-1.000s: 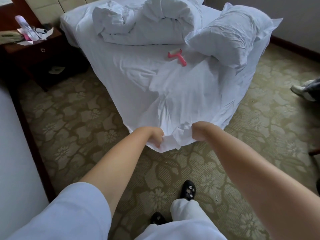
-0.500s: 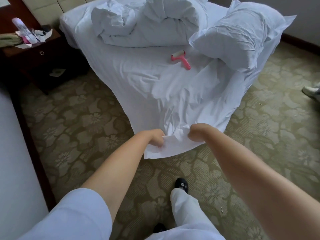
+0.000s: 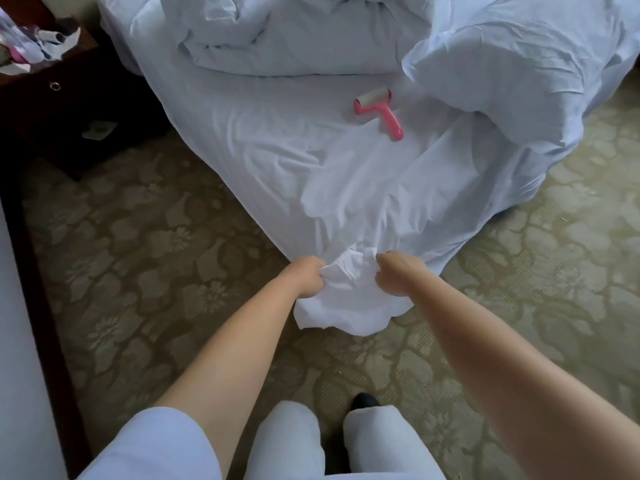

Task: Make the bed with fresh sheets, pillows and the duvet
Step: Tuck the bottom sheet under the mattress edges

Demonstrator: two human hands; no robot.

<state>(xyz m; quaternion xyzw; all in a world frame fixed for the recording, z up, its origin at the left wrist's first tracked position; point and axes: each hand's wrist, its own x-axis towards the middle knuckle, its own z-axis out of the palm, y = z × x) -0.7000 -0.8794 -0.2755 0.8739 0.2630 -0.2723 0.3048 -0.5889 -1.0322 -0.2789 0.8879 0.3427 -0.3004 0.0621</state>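
Note:
A white sheet [image 3: 294, 174] lies wrinkled over the bed, its corner hanging toward the carpet in front of me. My left hand [image 3: 306, 277] grips that corner from the left and my right hand [image 3: 394, 275] grips it from the right, bunched cloth between them. A rolled white duvet [image 3: 294, 32] is heaped at the far end of the bed. A white pillow [image 3: 512, 64] lies on the bed's right side. A pink lint roller [image 3: 381, 110] rests on the sheet between them.
A dark wooden nightstand [image 3: 52, 95] with papers and small items stands at the far left. Another bed's white side and dark frame [image 3: 20, 323] run along the left edge. Patterned green carpet [image 3: 138, 271] surrounds the bed. My legs and black shoes [image 3: 363, 400] are below.
I have stepped closer to the bed and the view has tilted down. Both hands still grip the sheet corner, now lower and nearer the mattress corner. The shoe at the right has left view.

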